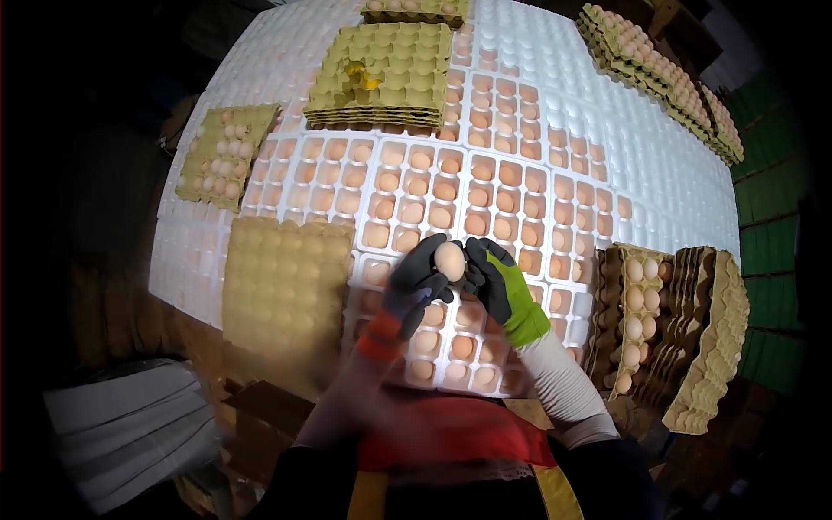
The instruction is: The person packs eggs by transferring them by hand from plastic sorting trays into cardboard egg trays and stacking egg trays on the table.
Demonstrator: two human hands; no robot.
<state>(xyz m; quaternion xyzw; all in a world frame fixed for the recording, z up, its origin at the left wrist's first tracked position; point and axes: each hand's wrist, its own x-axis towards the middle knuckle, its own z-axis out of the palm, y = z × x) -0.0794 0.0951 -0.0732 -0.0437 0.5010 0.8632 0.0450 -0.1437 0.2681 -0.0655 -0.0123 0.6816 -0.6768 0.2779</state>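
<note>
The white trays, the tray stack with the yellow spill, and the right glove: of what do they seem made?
The white trays look like moulded foam or plastic: smooth, pale, rounded cell walls.
The tray stack is probably moulded paper pulp: matte, dull, with carton-like bumps.
The right glove seems green fabric with a dark, perhaps rubber-coated front; texture too small to confirm.

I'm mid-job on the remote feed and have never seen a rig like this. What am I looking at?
No machine here: each grip is a gloved human hand. The left grip has an orange cuff, the right grip a green one. The single picture comes from a camera on that person's head, looking forward and down. White trays cover much of the surface, many pockets holding eggs. A stack of fibre trays sits toward the back. One single egg is held up between the grips; how much each bears is hard to tell.
</note>
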